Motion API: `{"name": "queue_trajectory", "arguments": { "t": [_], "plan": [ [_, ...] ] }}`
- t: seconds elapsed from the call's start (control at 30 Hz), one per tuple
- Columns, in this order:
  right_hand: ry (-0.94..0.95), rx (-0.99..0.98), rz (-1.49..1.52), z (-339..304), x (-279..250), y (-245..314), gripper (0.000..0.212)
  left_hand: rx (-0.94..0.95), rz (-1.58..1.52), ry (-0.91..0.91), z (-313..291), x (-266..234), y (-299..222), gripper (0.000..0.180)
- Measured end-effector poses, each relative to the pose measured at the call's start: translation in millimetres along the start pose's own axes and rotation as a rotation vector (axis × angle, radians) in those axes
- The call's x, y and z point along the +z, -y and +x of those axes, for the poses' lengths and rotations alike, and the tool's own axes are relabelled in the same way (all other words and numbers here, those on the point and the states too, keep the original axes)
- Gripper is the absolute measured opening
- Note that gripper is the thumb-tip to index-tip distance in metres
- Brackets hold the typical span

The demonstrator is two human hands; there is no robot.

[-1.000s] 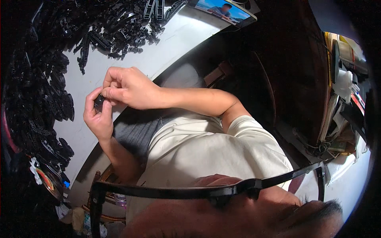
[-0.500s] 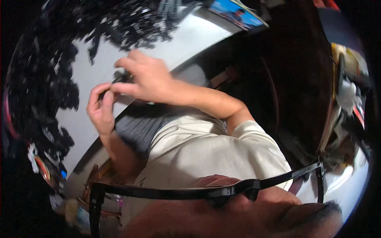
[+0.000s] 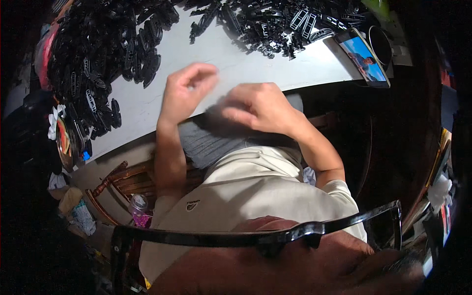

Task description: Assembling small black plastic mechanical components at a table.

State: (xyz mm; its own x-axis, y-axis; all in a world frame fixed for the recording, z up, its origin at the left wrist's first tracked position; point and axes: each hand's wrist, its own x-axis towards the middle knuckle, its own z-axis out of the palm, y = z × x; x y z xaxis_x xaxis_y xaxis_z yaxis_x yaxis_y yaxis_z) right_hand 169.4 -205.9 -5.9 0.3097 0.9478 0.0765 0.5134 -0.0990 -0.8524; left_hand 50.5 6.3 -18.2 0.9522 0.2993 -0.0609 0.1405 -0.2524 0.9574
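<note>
My left hand (image 3: 188,93) is raised over the white tabletop (image 3: 172,49), its fingers curved toward the thumb. Motion smears the fingertips, so I cannot tell whether anything is between them. To its right, my right hand (image 3: 261,107) hovers at the table's near edge above my lap. Its fingers are bent, the thumb stands apart from them, and I see nothing held there. A large heap of black plastic parts (image 3: 93,64), long and slotted, covers the table's left side. Smaller black pieces (image 3: 275,37) are spread along the back.
A phone (image 3: 364,59) with a lit picture leans at the table's right end, beside a round dark-rimmed object (image 3: 380,44). A wooden chair (image 3: 142,177) and a clear jar with a pink lower part (image 3: 139,206) are at the lower left.
My hands were together around a small dark piece; they have since come apart, and that piece no longer shows. The view has turned, bringing more of the table's back and the phone into sight.
</note>
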Motion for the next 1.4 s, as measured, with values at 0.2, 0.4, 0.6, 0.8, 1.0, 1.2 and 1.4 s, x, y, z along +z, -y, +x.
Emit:
{"name": "queue_trajectory", "arguments": {
  "t": [0.2, 0.4, 0.6, 0.8, 1.0, 1.2, 1.4],
  "plan": [
    [-0.192, -0.018, -0.313, 6.6, 1.0, 6.2, 0.025, 0.234, 0.748, -0.543, 68.4, 7.8, -19.2, 0.022],
    [-0.709, 0.079, -0.601, 44.3, 6.6, -31.3, 0.014, 0.196, 1.147, -0.543, 102.0, 4.9, -2.5, 0.032],
    [-0.706, 0.115, -0.611, 40.4, 8.5, -33.8, 0.011, 0.326, 1.183, -0.482, 89.5, 10.5, -2.6, 0.028],
    [-0.691, 0.122, -0.54, 33.7, 6.6, -27.8, 0.015, 0.427, 1.156, -0.469, 74.1, 11.4, -6.7, 0.028],
    [-0.686, 0.12, -0.022, 22.5, 3.2, -17.1, 0.014, 0.447, 0.977, -0.5, 40.7, 19.3, -20.6, 0.024],
    [-0.611, 0.262, 0.837, 15.3, 4.1, -6.9, 0.015, 0.225, 0.356, -0.446, 7.1, 35.3, -28.7, 0.028],
    [-0.482, 0.359, 1.231, 17.9, 1.9, -5.9, 0.022, 0.167, 0.123, -0.395, -6.6, 40.5, -24.0, 0.028]
  ]
}}
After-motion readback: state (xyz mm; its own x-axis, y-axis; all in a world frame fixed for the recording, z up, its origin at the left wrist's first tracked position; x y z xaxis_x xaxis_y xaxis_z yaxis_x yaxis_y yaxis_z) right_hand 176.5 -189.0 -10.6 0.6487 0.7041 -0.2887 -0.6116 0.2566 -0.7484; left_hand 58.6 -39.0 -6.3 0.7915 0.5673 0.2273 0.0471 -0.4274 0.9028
